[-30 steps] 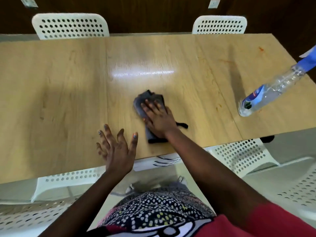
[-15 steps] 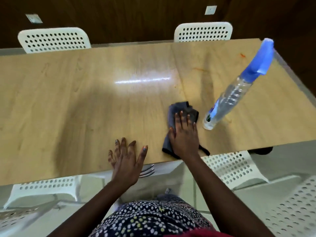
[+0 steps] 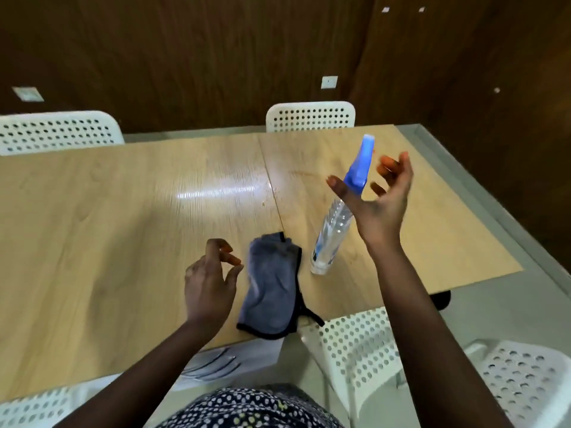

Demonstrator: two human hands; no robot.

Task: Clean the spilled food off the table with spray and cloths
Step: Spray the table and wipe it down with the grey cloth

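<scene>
Clear plastic with a blue trigger head, the spray bottle (image 3: 332, 223) stands on the wooden table (image 3: 123, 211) near its right end; it looks close to empty, so I judge it light and easy to tip, its smooth wall a little slippery, and the narrow neck just under the trigger the sensible place to take it. Her right hand (image 3: 378, 199) is raised beside that neck with the palm turned up and the fingers spread wide, the thumb crossing in front of the bottle, yet nothing is closed round it, and whether skin touches plastic I cannot tell. Just left of the bottle's base lies the grey microfibre cloth (image 3: 272, 288), crumpled, soft and limp, one bound corner hanging off the near edge; any pinch of a fold would lift it. Her left hand (image 3: 210, 279) hovers just beside the cloth's left edge, fingers loosely curled, holding nothing. Faint crumbs show near the table's seam.
</scene>
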